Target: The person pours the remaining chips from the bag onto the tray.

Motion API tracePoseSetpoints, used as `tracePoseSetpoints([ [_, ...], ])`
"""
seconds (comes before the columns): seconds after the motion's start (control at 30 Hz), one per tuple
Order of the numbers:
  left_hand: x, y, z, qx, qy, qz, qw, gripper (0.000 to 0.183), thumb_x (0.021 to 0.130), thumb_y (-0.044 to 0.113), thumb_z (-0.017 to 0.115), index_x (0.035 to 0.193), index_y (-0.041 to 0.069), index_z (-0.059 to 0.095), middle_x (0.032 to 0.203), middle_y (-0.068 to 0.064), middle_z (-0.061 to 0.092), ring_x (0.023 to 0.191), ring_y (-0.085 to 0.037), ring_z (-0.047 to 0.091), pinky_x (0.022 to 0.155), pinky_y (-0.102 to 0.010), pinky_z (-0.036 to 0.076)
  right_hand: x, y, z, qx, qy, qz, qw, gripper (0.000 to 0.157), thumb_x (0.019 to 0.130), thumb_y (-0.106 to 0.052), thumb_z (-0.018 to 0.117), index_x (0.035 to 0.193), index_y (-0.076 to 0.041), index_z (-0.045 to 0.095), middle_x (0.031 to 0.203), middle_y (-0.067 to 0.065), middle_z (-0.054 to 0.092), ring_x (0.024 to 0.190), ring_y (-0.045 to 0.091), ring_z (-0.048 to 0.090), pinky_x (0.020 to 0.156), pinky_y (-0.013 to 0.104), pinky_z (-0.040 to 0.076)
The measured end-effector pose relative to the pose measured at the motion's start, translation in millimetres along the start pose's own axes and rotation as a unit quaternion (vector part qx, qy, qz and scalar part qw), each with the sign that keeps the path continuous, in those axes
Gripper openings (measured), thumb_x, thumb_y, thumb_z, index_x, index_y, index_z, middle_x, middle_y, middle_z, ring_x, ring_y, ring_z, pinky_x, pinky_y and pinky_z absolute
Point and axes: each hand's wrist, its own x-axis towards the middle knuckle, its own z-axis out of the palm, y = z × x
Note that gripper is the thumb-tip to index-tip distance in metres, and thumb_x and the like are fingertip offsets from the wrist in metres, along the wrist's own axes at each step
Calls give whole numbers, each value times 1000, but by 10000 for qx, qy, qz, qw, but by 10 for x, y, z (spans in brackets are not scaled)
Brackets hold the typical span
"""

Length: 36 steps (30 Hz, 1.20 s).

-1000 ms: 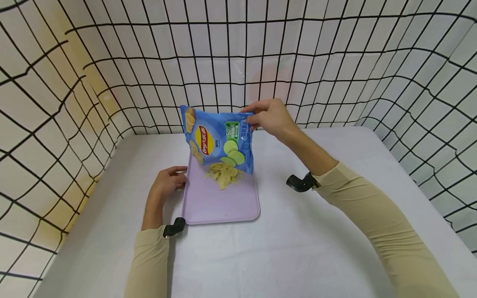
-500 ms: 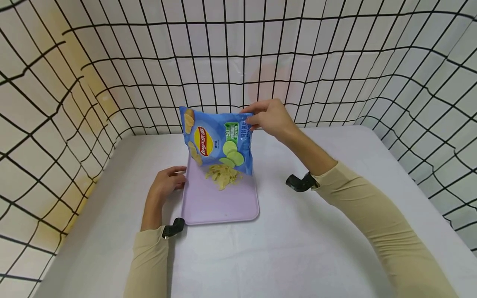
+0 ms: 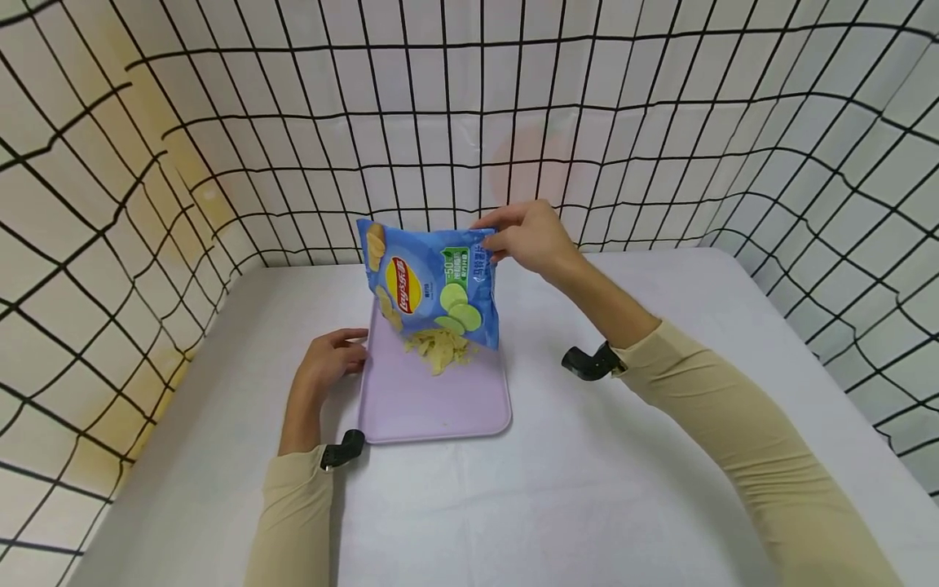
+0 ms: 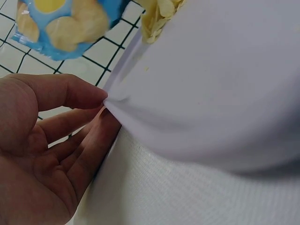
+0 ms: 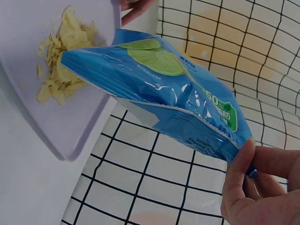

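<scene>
The blue Lay's potato chip bag [image 3: 433, 285] hangs tilted over the far half of the lilac tray [image 3: 433, 408], its lower edge above the broken chips [image 3: 440, 355] on the tray. The right hand [image 3: 539, 240], off the tray's right side, pinches the bag's upper corner, presumably to keep it raised and tipped. The left hand [image 3: 333, 359] pinches the tray's left rim, probably steadying it. Compared with half a second earlier, bag and right hand sit slightly lower over the tray; the left hand looks unmoved

Approach lies open above the near half of the lilac tray [image 3: 436, 412], the blue bag [image 3: 431, 281] in the right hand [image 3: 535, 238] obstructing its far half and the left hand [image 3: 330, 357] its left edge.
</scene>
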Motion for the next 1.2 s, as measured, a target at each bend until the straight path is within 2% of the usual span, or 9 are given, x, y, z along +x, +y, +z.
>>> tracePoseSetpoints([
  [0.17, -3, -1, 4, -8, 14, -68, 10000, 48, 97, 17, 60, 145, 13, 56, 129, -17, 63, 97, -24, 65, 90, -31, 50, 2, 26, 53, -38, -31, -141, 9999, 25, 95, -4, 67, 118, -4, 74, 110, 13, 75, 85, 23, 71, 82, 32, 59],
  [0.4, 6, 8, 11, -28, -16, -91, 10000, 49, 97, 17, 59, 146, 13, 55, 130, -17, 62, 99, -25, 66, 94, -34, 49, 26, 44, 130, -428, -243, -111, 9987, 25, 94, -4, 66, 118, -5, 75, 109, 13, 75, 84, 23, 71, 84, 34, 58],
  [0.6, 26, 8, 15, -35, -28, -89, 10000, 49, 98, 18, 59, 147, 13, 54, 131, -16, 61, 102, -26, 66, 100, -38, 49, 31, -7, 121, -251, -115, -166, 9995, 26, 93, -3, 67, 119, -4, 74, 108, 14, 75, 81, 23, 72, 85, 36, 58],
  [0.77, 28, 8, 15, 13, -23, -7, 10000, 49, 97, 17, 59, 145, 12, 56, 129, -17, 62, 96, -23, 67, 92, -32, 51, 41, -45, 94, -79, -100, -178, 9998, 26, 93, -2, 66, 118, -2, 74, 111, 15, 74, 85, 22, 70, 77, 29, 59],
  [0.93, 23, 1, 11, -3, -17, 91, 10000, 47, 96, 14, 60, 143, 9, 57, 126, -17, 63, 89, -17, 67, 81, -24, 53, 39, -68, 65, -203, 37, -189, 9996, 27, 93, -3, 67, 119, -4, 72, 109, 15, 74, 81, 22, 70, 78, 31, 60],
  [1.2, 19, -15, 7, 16, -21, -31, 10000, 48, 97, 18, 60, 144, 12, 57, 128, -17, 62, 94, -22, 67, 89, -29, 52, 28, -74, 35, -163, -80, -188, 9997, 24, 92, -8, 69, 117, -5, 71, 112, 15, 73, 84, 24, 72, 88, 40, 59],
])
